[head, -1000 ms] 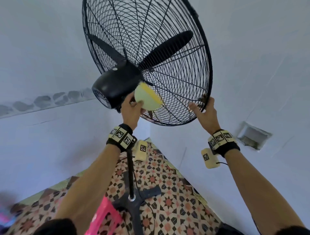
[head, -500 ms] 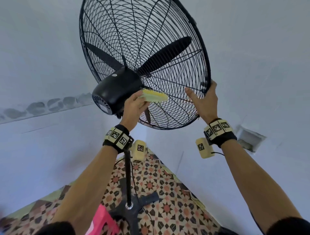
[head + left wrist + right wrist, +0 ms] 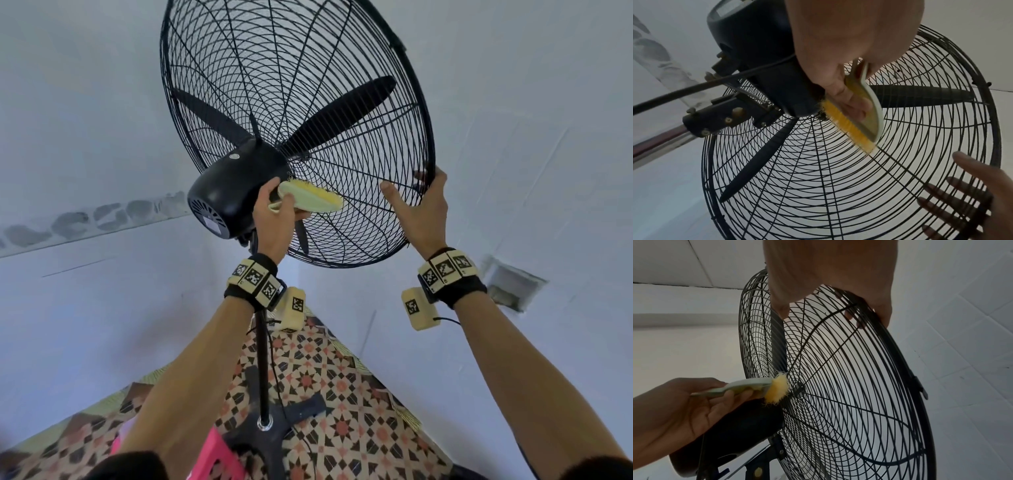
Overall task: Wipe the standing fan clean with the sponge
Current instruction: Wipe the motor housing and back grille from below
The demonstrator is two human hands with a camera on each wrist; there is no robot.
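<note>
A black standing fan fills the head view, with its wire cage (image 3: 308, 85) and motor housing (image 3: 229, 192) seen from behind. My left hand (image 3: 274, 219) grips the sponge (image 3: 308, 198), a pale green scrubber with yellow bristles. Its bristles press on the rear grille right beside the motor, as the left wrist view shows the sponge (image 3: 859, 123). My right hand (image 3: 421, 209) holds the cage rim at the lower right, thumb on the rear wires and fingers curled over the front. The right wrist view shows the sponge (image 3: 774, 389) near the grille hub.
The fan's pole (image 3: 262, 359) runs down to a dark cross base (image 3: 274, 425) on patterned floor tiles. A pink object (image 3: 212, 455) lies by the base. The fan stands in a corner of pale walls, with a recessed vent (image 3: 513, 284) on the right one.
My left hand has turned the sponge from face-on to flat and set it against the grille by the motor. My right hand has slid higher up the cage rim.
</note>
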